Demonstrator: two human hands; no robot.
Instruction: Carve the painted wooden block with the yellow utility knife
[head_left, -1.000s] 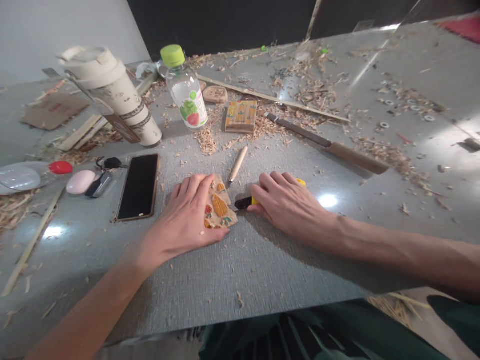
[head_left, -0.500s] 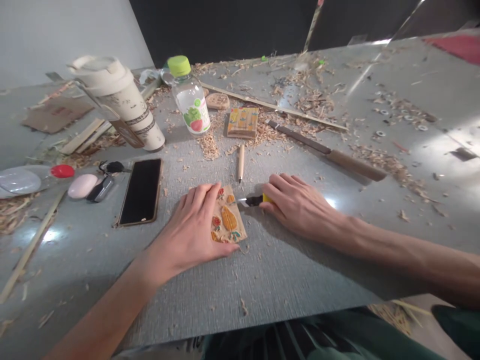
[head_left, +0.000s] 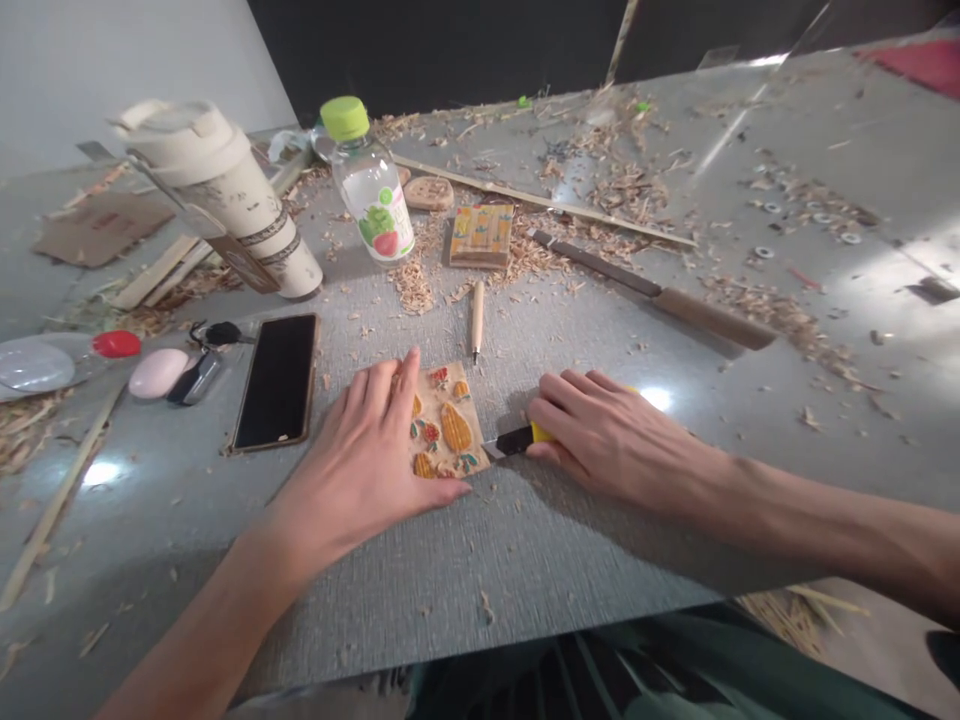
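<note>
And here we are with your left hand laid over the left side of the carved wooden tile, which lies on the grey counter right in front of you. That grip is spread wide between thumb and index finger, yet it has hold of the tile: fingers across its left part, thumb at its near edge. The raised shapes show in orange, red and green.

Over on the other side, your right hand is curled firmly around the craft knife, its grip closed on the yellow part with the black front end poking out. The blade points left, its tip right at the tile's right edge, near the lower corner.

Just beyond the tile lies a slim wooden-handled carving tool, dark tip towards you. Farther back sits a second painted block amid wood shavings, with a long-bladed tool slanting off to its right, wooden handle nearest you. A thin wooden strip runs behind them.

Out left, the phone lies dark-screened near your left hand, the green-capped bottle and pale tumbler standing beyond it.
</note>
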